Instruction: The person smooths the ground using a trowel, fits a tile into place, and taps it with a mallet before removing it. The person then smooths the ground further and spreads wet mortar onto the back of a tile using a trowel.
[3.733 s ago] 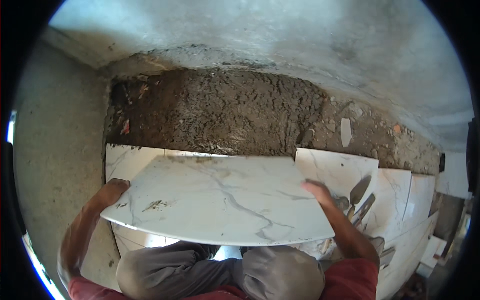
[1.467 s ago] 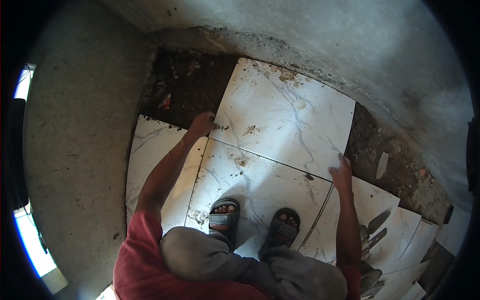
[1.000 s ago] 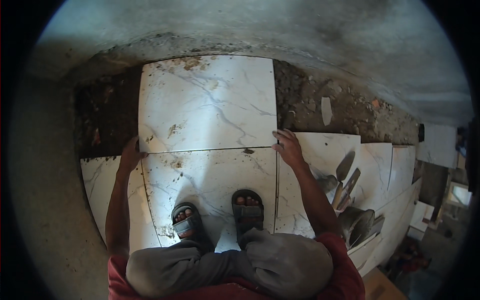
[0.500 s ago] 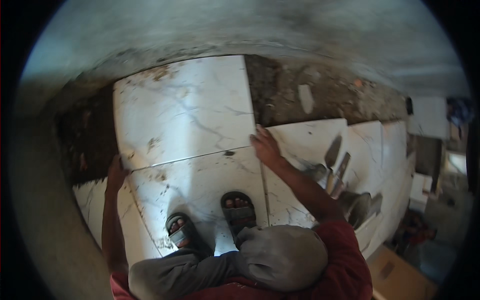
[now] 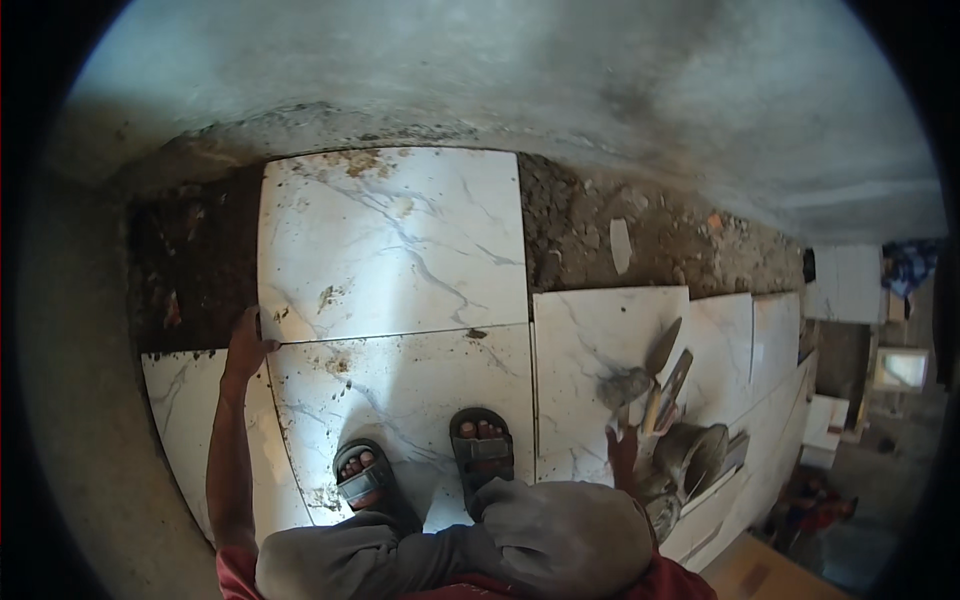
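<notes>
My left hand (image 5: 250, 345) rests at the left edge of a white, grey-veined floor tile (image 5: 400, 250), near its joint with the tile below. Its thumb lies over the joint and its fingers stretch along the edge. My right hand (image 5: 622, 455) is low at the right, its fingers around the handle end of what looks like a mallet with a round grey head (image 5: 626, 386). Beside it lie a pointed trowel (image 5: 663, 345) and a long flat tool (image 5: 679, 372). A dark bucket (image 5: 705, 455) stands just right of this hand. My knee partly hides the right forearm.
Bare soil (image 5: 190, 260) lies left of the tile, and rubble (image 5: 650, 235) to its right. A rough grey wall (image 5: 480, 70) runs along the back. More laid tiles (image 5: 720, 325) extend rightward. My sandalled feet (image 5: 482, 445) stand on a tile. A person (image 5: 815, 505) is at far right.
My right hand has left the tile's right edge and come back toward me to the tools and the mallet handle. The left hand stays at the tile's left edge.
</notes>
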`<state>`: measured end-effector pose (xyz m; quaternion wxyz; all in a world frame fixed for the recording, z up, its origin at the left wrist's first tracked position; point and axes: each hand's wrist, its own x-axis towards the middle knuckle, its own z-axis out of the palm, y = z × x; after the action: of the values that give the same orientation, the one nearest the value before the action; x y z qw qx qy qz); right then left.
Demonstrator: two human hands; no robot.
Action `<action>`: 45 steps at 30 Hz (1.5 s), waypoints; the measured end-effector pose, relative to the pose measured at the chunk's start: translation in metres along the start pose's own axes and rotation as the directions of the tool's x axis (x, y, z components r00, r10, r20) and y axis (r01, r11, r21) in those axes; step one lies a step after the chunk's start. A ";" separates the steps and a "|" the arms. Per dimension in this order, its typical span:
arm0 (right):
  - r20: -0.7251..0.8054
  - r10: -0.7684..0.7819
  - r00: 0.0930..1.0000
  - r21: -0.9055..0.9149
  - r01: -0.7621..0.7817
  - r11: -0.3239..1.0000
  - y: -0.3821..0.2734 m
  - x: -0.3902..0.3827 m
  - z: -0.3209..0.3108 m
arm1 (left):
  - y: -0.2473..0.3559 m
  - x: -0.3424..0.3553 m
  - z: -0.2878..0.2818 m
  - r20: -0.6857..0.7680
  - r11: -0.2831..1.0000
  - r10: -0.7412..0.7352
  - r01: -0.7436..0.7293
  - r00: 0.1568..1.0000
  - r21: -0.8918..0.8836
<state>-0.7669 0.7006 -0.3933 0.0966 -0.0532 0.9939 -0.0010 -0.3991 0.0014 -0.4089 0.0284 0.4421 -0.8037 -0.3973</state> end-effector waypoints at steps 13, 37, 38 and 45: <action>-0.136 -0.485 0.864 0.897 0.315 0.311 -0.314 0.020 -0.106 | -0.008 -0.014 0.012 -0.136 0.983 0.055 -0.030 0.989 0.180; 0.179 -0.646 0.742 0.642 0.410 0.648 -0.388 0.019 -0.068 | -0.017 -0.032 0.013 -0.140 0.981 -0.001 0.028 0.990 0.190; 0.186 -0.655 0.733 0.649 0.409 0.642 -0.388 0.014 -0.069 | -0.015 -0.031 0.014 -0.142 0.980 -0.024 0.051 0.990 0.191; -0.074 -0.816 0.573 0.517 0.722 0.460 -0.378 0.014 -0.038 | -0.004 -0.022 0.018 -0.151 0.984 0.028 -0.001 0.988 0.179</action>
<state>-0.7483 0.3230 -0.3544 0.1870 -0.4706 0.8108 -0.2935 -0.3902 0.0271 -0.4173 0.0528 0.4661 -0.8348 -0.2883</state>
